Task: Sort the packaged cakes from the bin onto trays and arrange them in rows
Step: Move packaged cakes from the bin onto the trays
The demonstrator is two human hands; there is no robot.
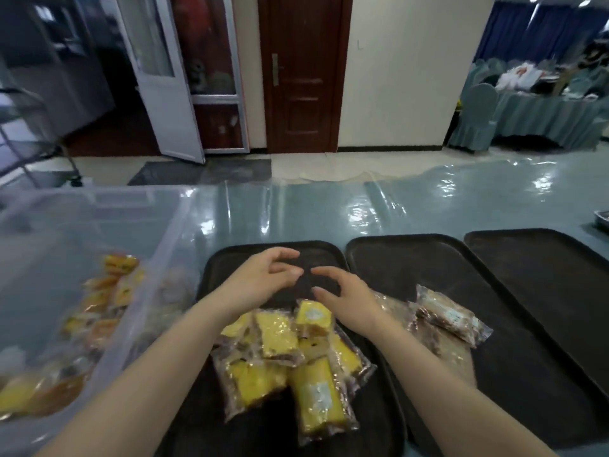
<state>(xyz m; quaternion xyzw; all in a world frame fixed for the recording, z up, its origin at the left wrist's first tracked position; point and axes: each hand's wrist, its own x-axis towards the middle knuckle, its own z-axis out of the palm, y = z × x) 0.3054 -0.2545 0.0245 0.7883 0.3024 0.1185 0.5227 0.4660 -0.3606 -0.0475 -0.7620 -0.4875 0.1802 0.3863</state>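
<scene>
Bin point(99, 232) at 9 o'clock is blurred, its yellow packaged cakes point(108, 291) indistinct and its left side cut off. Left hand point(260, 278) and right hand point(342, 301) hover, fingers loosely spread, holding nothing, over the left tray point(230, 262); yellow cakes point(286, 351) piled at 6 o'clock, brown cakes point(445, 318) on the middle tray point(412, 255). Glossy plastic-covered teal table point(362, 206); dark wooden door point(303, 74) at 12 o'clock.

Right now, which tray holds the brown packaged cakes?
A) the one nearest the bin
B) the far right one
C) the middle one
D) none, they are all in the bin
C: the brown packaged cakes lie on the middle tray, right of the yellow ones.
</scene>
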